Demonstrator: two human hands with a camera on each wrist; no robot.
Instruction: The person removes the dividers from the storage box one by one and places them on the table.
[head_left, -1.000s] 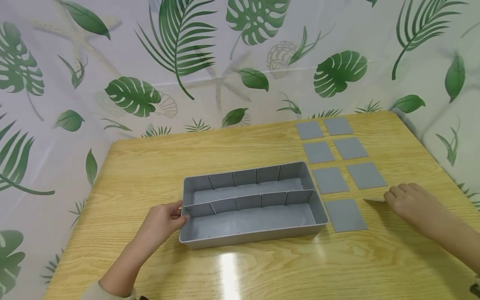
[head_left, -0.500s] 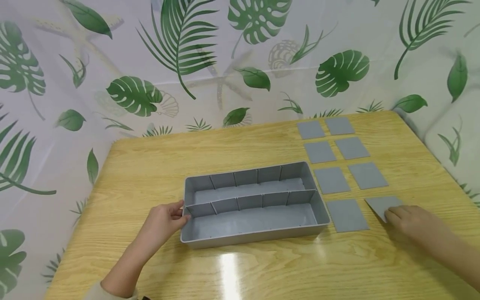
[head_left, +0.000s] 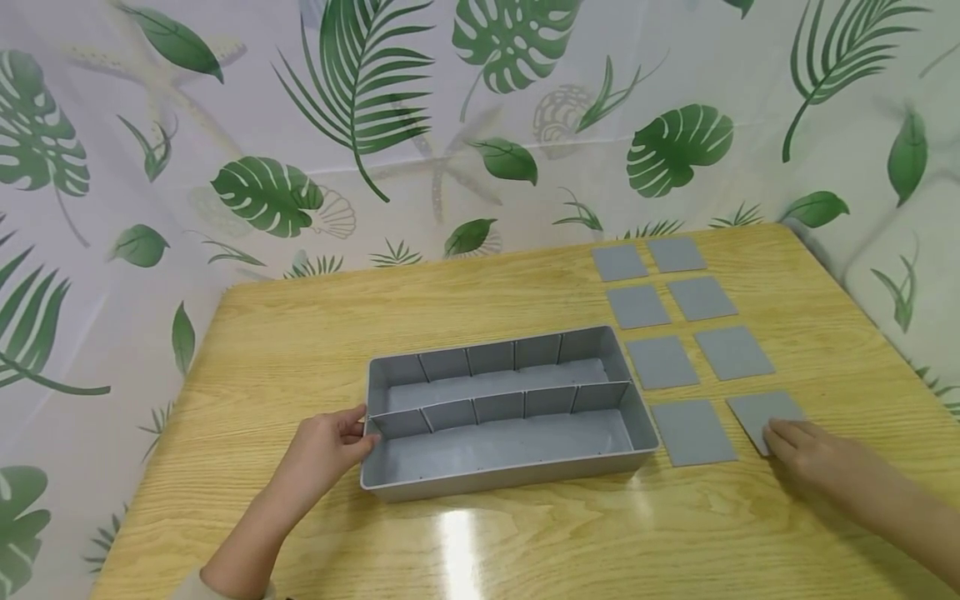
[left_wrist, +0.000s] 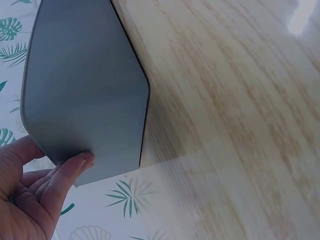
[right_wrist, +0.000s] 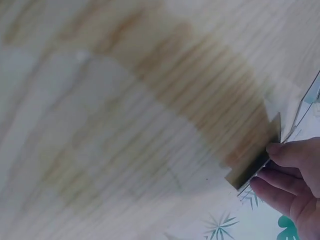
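Observation:
A long grey box (head_left: 517, 477) stands on the wooden table, split lengthwise by one divider and with upright ridges along its inner walls. My left hand (head_left: 322, 443) pinches its left end wall, thumb on the inner side in the head view. The left wrist view shows the box's smooth outer side (left_wrist: 87, 90) with thumb and fingers at its edge. To the right of the box, my right hand (head_left: 821, 462) pinches the near edge of a thin grey square panel (head_left: 759, 408). That panel lies almost flat, slightly tilted. In the right wrist view the panel (right_wrist: 250, 170) appears nearly edge-on.
Several more grey square panels lie flat in two columns right of the box, including a near one (head_left: 694, 432) beside the held panel and a far one (head_left: 677, 253). A leaf-printed cloth (head_left: 420, 125) hangs behind the wooden table (head_left: 300, 325).
My right hand has lowered the panel from a steep tilt to nearly flat on the table, shifting slightly toward me. My left hand and the box have stayed put.

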